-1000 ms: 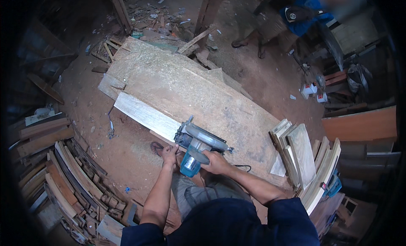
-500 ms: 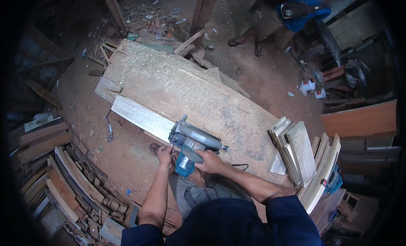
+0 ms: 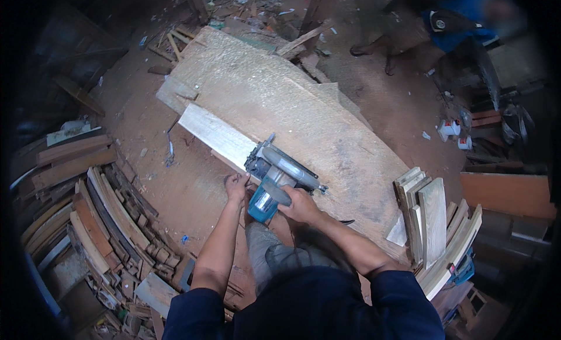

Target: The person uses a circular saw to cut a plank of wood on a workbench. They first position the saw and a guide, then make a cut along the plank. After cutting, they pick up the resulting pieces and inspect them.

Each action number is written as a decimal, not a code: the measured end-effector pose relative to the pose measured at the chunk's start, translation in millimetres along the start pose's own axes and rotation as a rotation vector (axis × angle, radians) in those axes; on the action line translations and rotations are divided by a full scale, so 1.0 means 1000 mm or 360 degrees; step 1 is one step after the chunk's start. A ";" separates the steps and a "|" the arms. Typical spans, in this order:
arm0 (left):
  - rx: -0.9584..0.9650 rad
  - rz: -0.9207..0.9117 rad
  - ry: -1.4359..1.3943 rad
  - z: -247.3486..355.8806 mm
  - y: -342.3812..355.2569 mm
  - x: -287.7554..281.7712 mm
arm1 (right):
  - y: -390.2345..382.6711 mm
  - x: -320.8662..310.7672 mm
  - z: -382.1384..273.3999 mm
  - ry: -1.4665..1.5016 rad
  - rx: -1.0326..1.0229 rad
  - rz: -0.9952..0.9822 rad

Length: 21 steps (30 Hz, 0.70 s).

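A teal and grey circular saw (image 3: 279, 170) rests on a pale wooden board (image 3: 213, 131), toward its right end. My right hand (image 3: 300, 205) is wrapped round the saw's rear handle. Beside the saw's front, my left hand (image 3: 236, 187) has its fingers closed at the board's near edge; the fingertips are partly hidden. The pale board lies along the near side of a wide work surface (image 3: 350, 165) strewn with sawdust. The saw's body covers the blade and the board beneath it.
Cut boards (image 3: 432, 217) stand in a bundle at the work surface's right end. Stacked curved planks (image 3: 102, 205) fill the left side. A person in blue (image 3: 461, 24) is at the far right, near white tubs (image 3: 450, 128). Wood scraps (image 3: 257, 18) lie beyond the surface.
The view has shifted, so the work surface and board appear farther right and higher. Both hands keep their holds, and the saw stays near the same part of the board.
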<state>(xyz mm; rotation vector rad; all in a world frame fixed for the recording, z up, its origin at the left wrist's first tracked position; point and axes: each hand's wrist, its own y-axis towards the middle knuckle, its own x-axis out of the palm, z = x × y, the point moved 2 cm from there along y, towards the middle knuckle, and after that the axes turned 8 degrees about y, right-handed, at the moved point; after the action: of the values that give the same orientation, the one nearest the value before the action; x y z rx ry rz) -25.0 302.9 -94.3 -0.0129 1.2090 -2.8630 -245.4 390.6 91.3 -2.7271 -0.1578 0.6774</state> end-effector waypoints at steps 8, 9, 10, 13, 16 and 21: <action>-0.0004 -0.0019 0.0093 0.024 0.018 -0.013 | 0.025 0.013 -0.007 0.0042 -0.0006 0.0016; -0.0018 -0.0019 0.0110 0.027 0.020 -0.016 | 0.027 0.015 -0.007 0.0036 0.0029 -0.0002; -0.0033 -0.0024 0.0127 0.029 0.023 -0.018 | 0.030 0.016 -0.008 0.0028 0.0068 -0.0016; -0.0020 -0.0026 0.0119 0.037 0.032 -0.025 | 0.042 0.019 -0.016 0.0007 0.0002 -0.0021; -0.0015 -0.0072 0.0047 0.046 0.045 -0.035 | 0.059 0.022 -0.027 0.0086 0.0132 -0.0135; -0.0084 -0.0104 0.0153 0.067 0.069 -0.055 | 0.090 0.030 -0.046 0.0084 0.0086 -0.0153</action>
<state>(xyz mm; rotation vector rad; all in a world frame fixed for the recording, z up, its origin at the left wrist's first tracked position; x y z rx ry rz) 33.0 209.0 -96.5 0.0863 1.3253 -2.9172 -194.3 298.3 86.1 -2.6633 -0.2521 0.5742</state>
